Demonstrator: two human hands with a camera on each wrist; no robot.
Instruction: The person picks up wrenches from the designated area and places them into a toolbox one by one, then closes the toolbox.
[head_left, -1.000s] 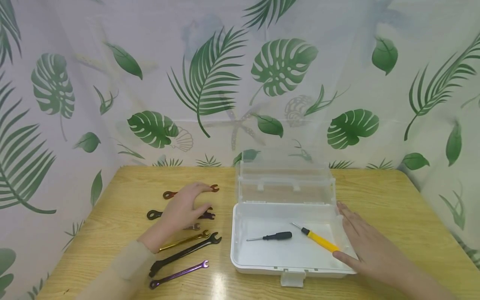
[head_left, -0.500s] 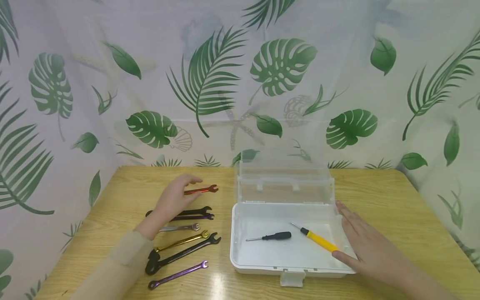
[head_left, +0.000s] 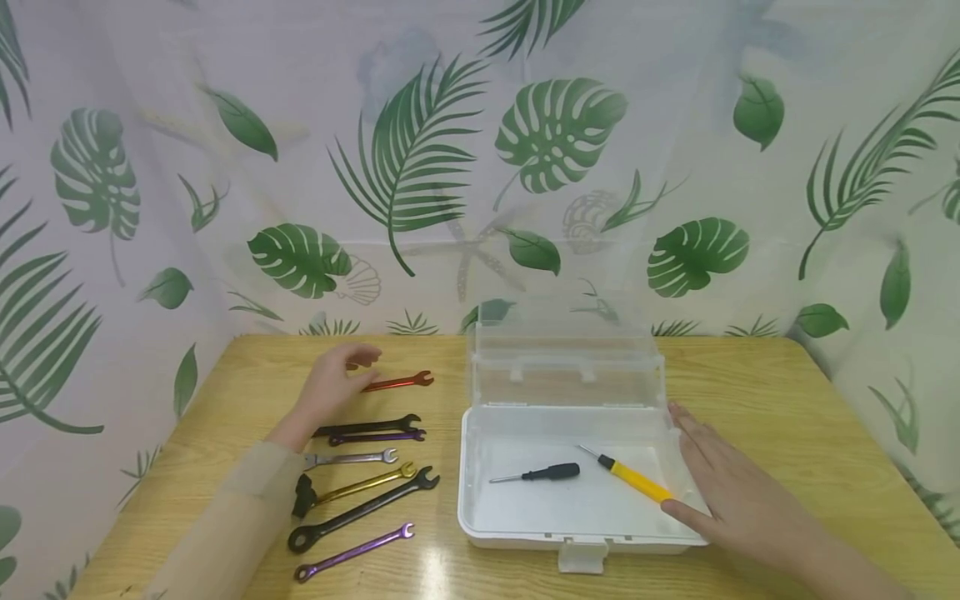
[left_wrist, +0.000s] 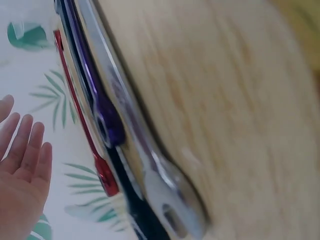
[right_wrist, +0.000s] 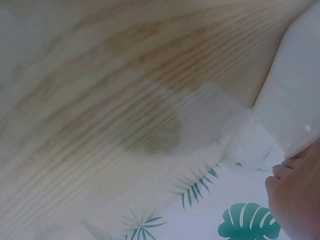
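My left hand [head_left: 333, 387] is over the far-left wrenches, fingers loosely bent, beside the handle of a red wrench [head_left: 401, 382]. In the left wrist view this hand [left_wrist: 22, 175] is apart from the wrenches, palm and fingers showing, nothing held. Nearer lie a black wrench [head_left: 367, 427], a purple wrench [head_left: 378, 437], a silver wrench [head_left: 352, 458] and a gold wrench [head_left: 367, 483]. My right hand [head_left: 738, 492] rests along the right side of a white toolbox [head_left: 517, 537], fingers straight outside, thumb over the rim near a yellow-handled screwdriver [head_left: 637, 481].
The toolbox's clear lid [head_left: 570, 379] stands raised at the back. Inside lies a black-handled screwdriver [head_left: 551, 472]. A larger black wrench [head_left: 363, 508] and another purple wrench [head_left: 356, 552] lie closer to the front. A leaf-patterned cloth [head_left: 420, 275] hangs behind the wooden table [head_left: 765, 392].
My left hand has drawn back leftward along the red wrench, showing more of the wrenches below. The right hand keeps its place on the toolbox. The view has shifted slightly.
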